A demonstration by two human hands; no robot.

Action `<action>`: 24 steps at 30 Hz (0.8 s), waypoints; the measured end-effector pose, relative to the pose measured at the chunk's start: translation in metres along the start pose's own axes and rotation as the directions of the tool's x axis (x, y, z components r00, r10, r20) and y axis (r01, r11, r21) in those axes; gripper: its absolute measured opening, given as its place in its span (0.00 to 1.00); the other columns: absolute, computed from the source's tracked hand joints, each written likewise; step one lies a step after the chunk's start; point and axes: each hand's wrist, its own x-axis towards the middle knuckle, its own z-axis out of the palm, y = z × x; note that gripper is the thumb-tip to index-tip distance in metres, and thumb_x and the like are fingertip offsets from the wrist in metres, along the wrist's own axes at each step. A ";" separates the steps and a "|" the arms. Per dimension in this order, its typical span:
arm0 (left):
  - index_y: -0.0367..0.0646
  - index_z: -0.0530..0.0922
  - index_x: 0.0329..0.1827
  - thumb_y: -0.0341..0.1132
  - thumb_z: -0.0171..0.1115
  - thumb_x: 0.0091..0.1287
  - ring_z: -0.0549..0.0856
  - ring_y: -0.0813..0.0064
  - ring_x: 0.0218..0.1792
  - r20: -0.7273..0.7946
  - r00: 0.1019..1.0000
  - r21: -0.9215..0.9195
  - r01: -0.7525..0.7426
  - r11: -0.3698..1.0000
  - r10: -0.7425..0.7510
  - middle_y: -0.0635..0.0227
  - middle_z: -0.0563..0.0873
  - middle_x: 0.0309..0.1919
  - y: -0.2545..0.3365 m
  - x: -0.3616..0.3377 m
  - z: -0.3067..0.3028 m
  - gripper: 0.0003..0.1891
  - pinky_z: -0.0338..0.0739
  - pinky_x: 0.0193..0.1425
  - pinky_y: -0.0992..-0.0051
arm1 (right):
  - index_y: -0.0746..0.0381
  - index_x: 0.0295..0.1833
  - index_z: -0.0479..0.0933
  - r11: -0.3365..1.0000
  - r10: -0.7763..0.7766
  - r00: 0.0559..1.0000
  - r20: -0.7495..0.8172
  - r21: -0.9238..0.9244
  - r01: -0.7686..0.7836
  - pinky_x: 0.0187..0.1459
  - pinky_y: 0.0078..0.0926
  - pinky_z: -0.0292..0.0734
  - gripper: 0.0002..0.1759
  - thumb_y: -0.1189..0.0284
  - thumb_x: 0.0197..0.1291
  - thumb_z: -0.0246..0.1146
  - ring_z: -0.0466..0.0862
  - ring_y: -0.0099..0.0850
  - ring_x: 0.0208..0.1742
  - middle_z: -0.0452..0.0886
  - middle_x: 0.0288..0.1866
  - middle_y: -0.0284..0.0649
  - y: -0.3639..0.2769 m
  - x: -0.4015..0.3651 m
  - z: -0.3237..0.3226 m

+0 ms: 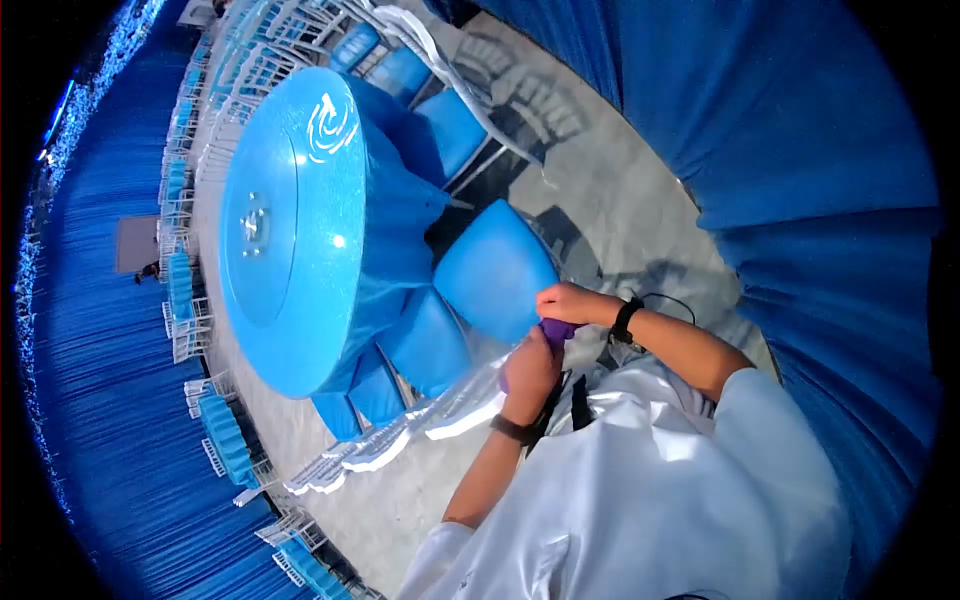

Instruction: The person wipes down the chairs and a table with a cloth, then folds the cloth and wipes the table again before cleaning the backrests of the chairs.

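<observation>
A bunched purple cloth shows between my two hands, in front of my white shirt. My left hand is wrapped round it from below, with a bit of purple also showing at the hand's left edge. My right hand closes on the cloth's upper end, its fingers bent over it. Just beyond the hands is the blue seat of a chair. A dark band is on my left wrist, and a black watch on my right.
A round table with a shiny blue cloth stands ahead, with small objects on its round centre. White chairs with blue seats surround it. Blue drapes hang at the right. More tables and chairs line the left.
</observation>
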 end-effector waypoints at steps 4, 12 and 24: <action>0.38 0.71 0.43 0.42 0.60 0.64 0.84 0.46 0.25 -0.032 0.998 -0.072 -0.063 0.995 0.060 0.52 0.84 0.24 0.003 0.032 0.011 0.16 0.78 0.29 0.51 | 0.64 0.36 0.78 0.960 0.095 0.995 -0.036 0.266 -0.082 0.38 0.26 0.72 0.14 0.64 0.64 0.57 0.74 0.22 0.32 0.78 0.28 0.34 0.043 0.005 -0.005; 0.38 0.70 0.50 0.40 0.63 0.64 0.83 0.44 0.32 0.042 0.996 -0.164 -0.072 0.984 0.080 0.47 0.84 0.32 -0.029 -0.019 -0.006 0.18 0.77 0.34 0.49 | 0.64 0.39 0.74 0.848 -0.320 0.945 -0.065 -0.464 0.256 0.47 0.39 0.74 0.12 0.67 0.67 0.52 0.79 0.46 0.42 0.78 0.37 0.47 0.005 -0.023 0.024; 0.39 0.69 0.51 0.43 0.61 0.64 0.85 0.43 0.34 0.050 0.999 -0.128 0.022 0.992 -0.016 0.46 0.85 0.33 0.003 0.021 0.003 0.20 0.79 0.36 0.49 | 0.64 0.40 0.75 0.969 0.222 0.971 -0.085 0.132 -0.210 0.41 0.33 0.73 0.15 0.64 0.69 0.48 0.80 0.37 0.38 0.79 0.35 0.45 0.018 -0.020 -0.003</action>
